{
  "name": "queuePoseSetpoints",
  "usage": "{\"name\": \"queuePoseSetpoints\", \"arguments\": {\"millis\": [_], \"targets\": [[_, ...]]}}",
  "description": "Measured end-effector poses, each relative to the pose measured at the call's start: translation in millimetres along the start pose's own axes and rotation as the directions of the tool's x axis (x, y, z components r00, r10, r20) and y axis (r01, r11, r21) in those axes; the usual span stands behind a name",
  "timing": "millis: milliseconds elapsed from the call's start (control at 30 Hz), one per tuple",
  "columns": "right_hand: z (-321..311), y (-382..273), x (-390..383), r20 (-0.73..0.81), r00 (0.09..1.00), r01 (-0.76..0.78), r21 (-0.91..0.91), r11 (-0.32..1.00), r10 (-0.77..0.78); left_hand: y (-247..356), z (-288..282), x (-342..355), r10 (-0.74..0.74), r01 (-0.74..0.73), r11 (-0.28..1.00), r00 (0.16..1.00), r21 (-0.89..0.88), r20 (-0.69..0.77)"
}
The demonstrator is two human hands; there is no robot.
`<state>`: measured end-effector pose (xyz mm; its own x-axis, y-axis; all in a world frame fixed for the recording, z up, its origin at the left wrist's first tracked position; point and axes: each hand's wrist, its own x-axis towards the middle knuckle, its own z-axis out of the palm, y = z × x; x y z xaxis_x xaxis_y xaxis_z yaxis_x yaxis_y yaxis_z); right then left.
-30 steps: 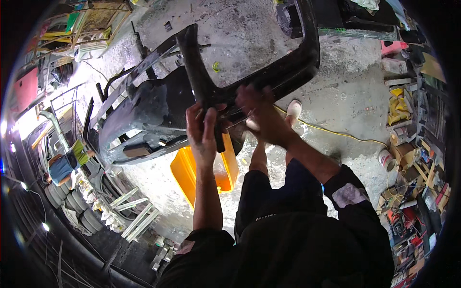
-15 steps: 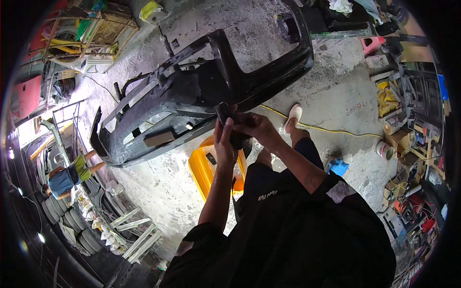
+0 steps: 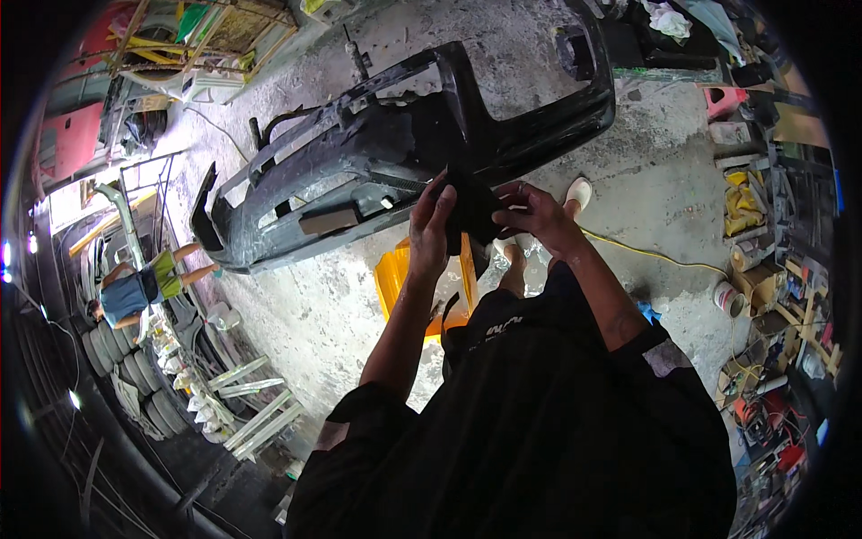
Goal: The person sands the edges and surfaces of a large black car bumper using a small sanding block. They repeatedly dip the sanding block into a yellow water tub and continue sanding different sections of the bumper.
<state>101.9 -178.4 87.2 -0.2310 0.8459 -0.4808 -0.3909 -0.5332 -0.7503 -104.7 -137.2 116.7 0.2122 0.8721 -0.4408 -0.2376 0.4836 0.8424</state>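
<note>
A worker's left hand (image 3: 432, 232) grips a dark piece (image 3: 473, 210), the right hand (image 3: 548, 225) curled at its edge, its grip unclear, while beyond both a black bumper (image 3: 314, 171), patchily dull and glossy, looks only part-finished.

1. Grey, blotched floor (image 3: 305, 332), brightest toward the left.
2. Far left, a slatted rack (image 3: 132, 35) crammed with panels; a red panel (image 3: 72, 141) below it.
3. Left edge dark, dotted with small lamps (image 3: 74, 398).
4. Right, cluttered shelves (image 3: 743, 163), a bucket (image 3: 729, 299), and a yellow cord (image 3: 660, 255) trailing across the floor.
</note>
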Motion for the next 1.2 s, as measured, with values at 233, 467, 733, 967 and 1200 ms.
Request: {"name": "queuePoseSetpoints", "arguments": {"millis": [233, 467, 733, 967, 1200], "targets": [[-14, -9, -4, -0.073, 0.986, 0.132, -0.235, 0.963, -0.153, 13, -36, -14, -0.085, 0.076, 0.991, 0.993, 0.11, 0.078], [-54, -24, -50, -0.173, 0.972, 0.067, -0.446, 0.892, -0.159, 37, -230, -11, 0.628, -0.304, 0.298, 0.776, 0.905, 0.054], [-34, -9, -90, -0.281, 0.946, 0.009, -0.478, 0.879, -0.163, 64, -370, 1, 0.739, 0.007, 0.044, 0.673, 0.999, -0.037], [-6, -1, -96, -0.244, 0.965, -0.025, -0.436, 0.9, -0.091, 31, -364, -24, 0.889, -0.002, 0.011, 0.458, 1.0, -0.008], [11, -4, -88, -0.153, 0.979, 0.047, -0.471, 0.881, -0.134, -20, -183, -76, 0.532, -0.343, 0.763, 0.815, 0.548, -0.23]]}}
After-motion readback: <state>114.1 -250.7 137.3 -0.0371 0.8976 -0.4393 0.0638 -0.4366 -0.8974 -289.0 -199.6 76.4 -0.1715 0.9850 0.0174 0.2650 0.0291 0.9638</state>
